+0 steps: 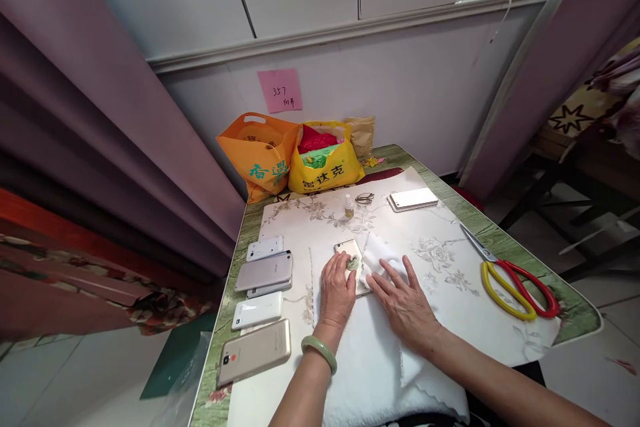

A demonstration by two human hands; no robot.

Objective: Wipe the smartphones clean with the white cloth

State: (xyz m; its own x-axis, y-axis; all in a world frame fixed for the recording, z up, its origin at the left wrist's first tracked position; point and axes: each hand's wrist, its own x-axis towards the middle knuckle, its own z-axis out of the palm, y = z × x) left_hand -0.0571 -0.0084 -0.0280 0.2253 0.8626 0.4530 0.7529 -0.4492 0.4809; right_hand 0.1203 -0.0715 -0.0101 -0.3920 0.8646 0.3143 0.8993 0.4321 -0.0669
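Note:
A pale gold smartphone point(345, 246) lies back up near the middle of the table, with a round ring holder point(353, 262) on its back. My left hand point(336, 290), a green bangle on its wrist, curls over the phone's left side and grips it, thumb beside the ring holder. To the right, my right hand point(407, 310) rests with fingers spread on a folded white cloth point(379, 251), which touches the phone's right edge. Part of the phone is hidden by my hands and the cloth. A white towel point(367, 367) spreads beneath my wrists.
Several phones point(255, 347) line the table's left side. Another white phone point(414, 199) lies at the back right. A small spray bottle point(349, 207) and glasses point(365, 198) sit mid-table. Large scissors point(510, 280) lie right. Orange point(260, 153) and yellow bags point(325, 170) stand behind.

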